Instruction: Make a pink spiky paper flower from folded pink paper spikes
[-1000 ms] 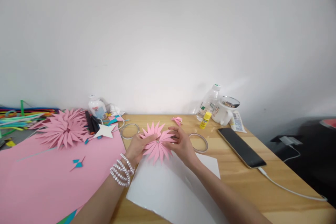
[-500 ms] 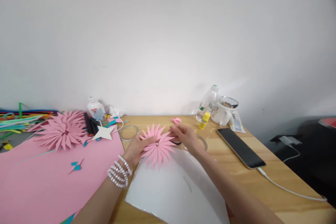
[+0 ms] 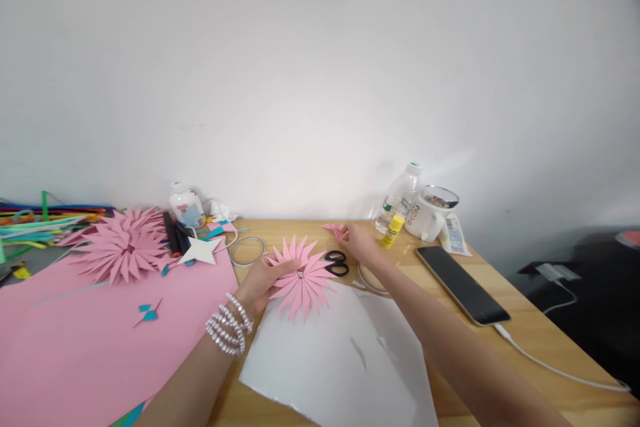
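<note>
Pinched between the thumb and fingers of my left hand (image 3: pixel 261 280) is a pink paper flower (image 3: pixel 310 283) with many pointed folded petals. It is held above the top edge of a white board (image 3: pixel 330 353). My right hand (image 3: pixel 359 241) is at a small bunch of pink folded paper pieces (image 3: pixel 334 229) near the wall, its fingertips closed on one of them. Black-handled scissors (image 3: pixel 337 263) lie between the flower and my right forearm; their blades are hidden behind the petals.
At left, a large pink sheet (image 3: pixel 100 340) bears finished pink flowers (image 3: pixel 125 250), a white paper star (image 3: pixel 200 251) and blue scraps. A glue stick (image 3: pixel 393 231), bottle (image 3: pixel 400 197), mug (image 3: pixel 427 217) and charging phone (image 3: pixel 463 283) stand or lie at right. Wire rings (image 3: pixel 249 251) lie behind.
My right hand has moved away from the flower, up and right to the pink folded pieces, uncovering the scissors' handles. My left hand still holds the flower in nearly the same place.
</note>
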The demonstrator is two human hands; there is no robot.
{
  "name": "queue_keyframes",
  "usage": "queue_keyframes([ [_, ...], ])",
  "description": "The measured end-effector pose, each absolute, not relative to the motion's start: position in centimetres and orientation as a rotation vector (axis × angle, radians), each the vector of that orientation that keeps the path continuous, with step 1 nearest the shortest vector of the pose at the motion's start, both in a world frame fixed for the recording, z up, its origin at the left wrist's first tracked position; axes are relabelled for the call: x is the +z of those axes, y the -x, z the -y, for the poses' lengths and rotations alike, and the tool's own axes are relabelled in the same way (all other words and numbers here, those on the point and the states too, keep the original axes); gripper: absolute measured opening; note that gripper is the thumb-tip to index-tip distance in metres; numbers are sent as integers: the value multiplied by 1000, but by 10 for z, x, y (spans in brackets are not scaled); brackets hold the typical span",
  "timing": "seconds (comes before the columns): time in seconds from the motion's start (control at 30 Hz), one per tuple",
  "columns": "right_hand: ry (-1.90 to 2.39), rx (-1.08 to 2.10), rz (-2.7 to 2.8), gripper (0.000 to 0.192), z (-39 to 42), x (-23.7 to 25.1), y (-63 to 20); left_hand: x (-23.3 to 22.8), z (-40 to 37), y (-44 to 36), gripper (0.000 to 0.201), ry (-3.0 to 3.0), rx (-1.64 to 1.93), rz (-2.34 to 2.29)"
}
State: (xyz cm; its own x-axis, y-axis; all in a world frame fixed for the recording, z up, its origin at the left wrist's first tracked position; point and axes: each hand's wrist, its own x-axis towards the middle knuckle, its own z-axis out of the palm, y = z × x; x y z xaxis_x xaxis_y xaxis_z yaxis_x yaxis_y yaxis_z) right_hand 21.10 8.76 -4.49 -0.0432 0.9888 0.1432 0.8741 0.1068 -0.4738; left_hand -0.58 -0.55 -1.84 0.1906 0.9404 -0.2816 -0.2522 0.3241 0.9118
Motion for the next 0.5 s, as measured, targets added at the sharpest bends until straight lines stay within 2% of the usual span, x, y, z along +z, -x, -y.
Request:
queue_keyframes([
  [0.13, 1637, 619, 1920, 26, -85, -36, -216, -16, 6, 5, 20, -818, 1016, -1026],
  [0.23, 1499, 787, 1846, 16, -70, -24, -214, -17, 5, 5, 22, -792, 1026, -1025],
  [0.3, 1385, 894, 1779, 16, -56, -16, -209, -19, 4, 6, 23, -790, 1020, -1030],
  [0.4, 1014, 1329, 1510, 25, -34, -5, -199, -23, 2, 7, 25, -809, 999, -1034],
  [0.5, 984, 1365, 1527, 14, -21, -1, -190, -24, 1, 7, 27, -818, 984, -1026],
])
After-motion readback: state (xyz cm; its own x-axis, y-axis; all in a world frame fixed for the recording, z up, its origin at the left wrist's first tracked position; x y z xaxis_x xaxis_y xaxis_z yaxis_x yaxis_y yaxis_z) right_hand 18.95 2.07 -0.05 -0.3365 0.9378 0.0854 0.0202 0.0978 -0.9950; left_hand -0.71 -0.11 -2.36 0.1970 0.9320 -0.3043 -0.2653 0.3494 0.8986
